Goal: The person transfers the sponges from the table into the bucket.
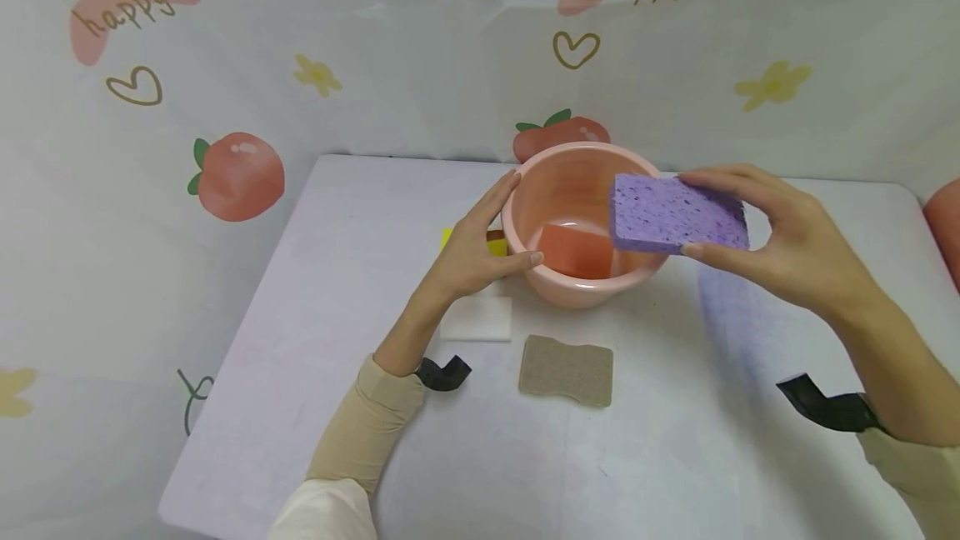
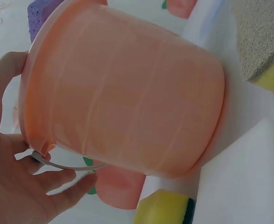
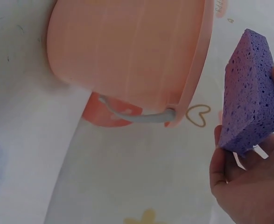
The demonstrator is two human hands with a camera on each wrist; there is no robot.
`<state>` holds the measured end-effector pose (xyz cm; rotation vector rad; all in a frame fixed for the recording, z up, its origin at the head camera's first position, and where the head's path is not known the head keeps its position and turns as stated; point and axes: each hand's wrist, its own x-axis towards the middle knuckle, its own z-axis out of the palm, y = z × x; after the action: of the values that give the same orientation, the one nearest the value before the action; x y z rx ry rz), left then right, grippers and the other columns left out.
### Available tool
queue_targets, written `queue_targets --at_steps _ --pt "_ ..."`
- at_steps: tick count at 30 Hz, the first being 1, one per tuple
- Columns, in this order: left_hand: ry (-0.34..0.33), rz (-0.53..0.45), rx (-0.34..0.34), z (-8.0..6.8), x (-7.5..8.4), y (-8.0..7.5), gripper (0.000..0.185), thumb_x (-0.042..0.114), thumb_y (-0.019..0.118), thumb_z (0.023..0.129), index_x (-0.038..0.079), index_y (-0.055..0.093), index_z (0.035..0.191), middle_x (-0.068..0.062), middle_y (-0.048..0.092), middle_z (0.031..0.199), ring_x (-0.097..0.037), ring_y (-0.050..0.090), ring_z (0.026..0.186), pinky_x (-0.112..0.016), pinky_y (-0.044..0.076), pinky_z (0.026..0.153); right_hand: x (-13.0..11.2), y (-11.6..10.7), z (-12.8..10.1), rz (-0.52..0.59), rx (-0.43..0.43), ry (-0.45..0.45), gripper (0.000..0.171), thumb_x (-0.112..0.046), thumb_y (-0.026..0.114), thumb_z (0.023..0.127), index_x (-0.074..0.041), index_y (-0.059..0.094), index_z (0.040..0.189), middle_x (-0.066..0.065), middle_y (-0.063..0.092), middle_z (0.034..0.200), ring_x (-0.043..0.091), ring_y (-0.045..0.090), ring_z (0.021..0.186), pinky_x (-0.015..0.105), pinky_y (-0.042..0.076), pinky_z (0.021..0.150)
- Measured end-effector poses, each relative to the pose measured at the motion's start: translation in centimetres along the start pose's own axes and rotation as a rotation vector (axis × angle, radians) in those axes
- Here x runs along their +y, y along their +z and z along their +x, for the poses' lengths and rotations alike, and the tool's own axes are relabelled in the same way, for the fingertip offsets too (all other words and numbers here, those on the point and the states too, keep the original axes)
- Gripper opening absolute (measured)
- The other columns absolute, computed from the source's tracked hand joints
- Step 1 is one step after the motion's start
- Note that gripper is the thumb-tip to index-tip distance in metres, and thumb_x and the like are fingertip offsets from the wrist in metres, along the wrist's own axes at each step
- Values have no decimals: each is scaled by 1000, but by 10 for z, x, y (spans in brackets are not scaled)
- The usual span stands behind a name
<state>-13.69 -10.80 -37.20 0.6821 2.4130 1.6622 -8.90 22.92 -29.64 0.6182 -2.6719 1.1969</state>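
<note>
A pink bucket (image 1: 585, 294) stands at the back of the table, an orange-red rectangular piece (image 1: 576, 252) lying inside it. My left hand (image 1: 472, 252) steadies the bucket by its left rim, thumb and fingers spread along the edge; the left wrist view shows some fingers by the grey handle (image 2: 66, 167). Over the right side of the bucket's mouth, my right hand (image 1: 795, 236) holds a purple sponge (image 1: 675, 211) between thumb and fingers. In the right wrist view the purple sponge (image 3: 249, 93) is beside the rim, above its level.
Nearer the front lies a grey-topped sponge (image 1: 566, 371) with curved sides, yellow underneath. A white block (image 1: 476, 321) sits left of it. Behind the left hand, a yellow sponge (image 2: 162, 207) with a dark layer is partly covered. A patterned cloth (image 1: 420, 90) hangs behind the table.
</note>
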Motion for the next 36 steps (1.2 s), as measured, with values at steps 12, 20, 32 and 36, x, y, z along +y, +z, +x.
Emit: queue_targets --at_steps 12,20,32,36 --pt "-16 -25 6 0 0 1 99 29 81 78 23 25 159 19 19 161 -9 34 141 -34 50 100 -7 13 23 -24 -55 44 68 -13 88 74 -20 61 137 1 59 131 4 46 108 14 36 84" --pt "-41 -47 3 0 1 2 98 27 81 79 25 25 159 19 19 161 -14 39 139 -29 53 93 -11 21 37 -37 -116 95 64 -21 85 78 -14 59 137 6 58 130 23 51 108 18 36 81" --pt "-43 -38 3 0 1 2 96 29 79 81 25 23 159 20 19 161 -12 35 141 -30 53 94 -18 34 55 -74 -214 183 72 -31 88 75 -11 58 138 13 56 129 32 51 110 49 45 90" --pt "-42 -36 6 0 1 2 96 29 79 81 24 23 159 20 19 161 -12 35 141 -30 53 95 -19 40 60 -94 -236 227 74 -36 87 75 -12 58 139 16 54 133 35 49 116 57 46 95"
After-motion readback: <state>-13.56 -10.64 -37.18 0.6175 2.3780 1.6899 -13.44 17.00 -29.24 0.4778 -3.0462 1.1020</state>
